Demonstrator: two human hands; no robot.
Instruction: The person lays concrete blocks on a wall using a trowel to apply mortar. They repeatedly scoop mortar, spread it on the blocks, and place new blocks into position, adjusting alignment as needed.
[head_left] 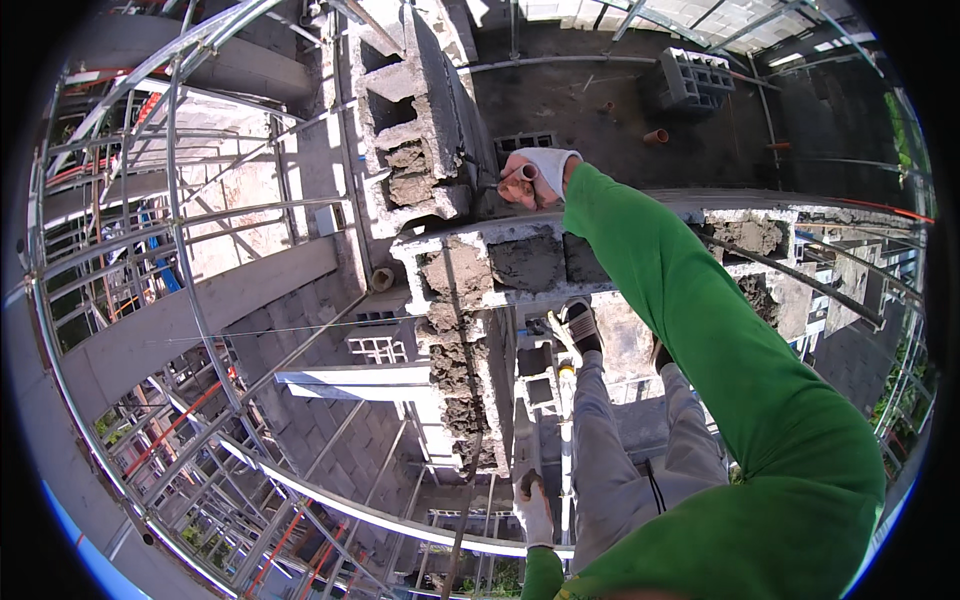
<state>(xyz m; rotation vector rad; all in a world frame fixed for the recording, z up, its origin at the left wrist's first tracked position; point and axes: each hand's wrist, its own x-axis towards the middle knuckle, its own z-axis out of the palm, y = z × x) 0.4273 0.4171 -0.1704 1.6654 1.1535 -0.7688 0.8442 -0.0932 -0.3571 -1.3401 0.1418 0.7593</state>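
White-gloved right hand clenched on a round-ended pinkish handle at the mortar-filled grey concrete-block wall's far edge, green-sleeved arm crossing over, presumably for reach; white-gloved left hand low, hold unclear.

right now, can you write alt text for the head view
A gloved right hand, its sleeve green, grips a round-ended handle beside a concrete block wall. The gloved left hand is lower in the picture, its hold unclear; metal scaffolding stands to the left.
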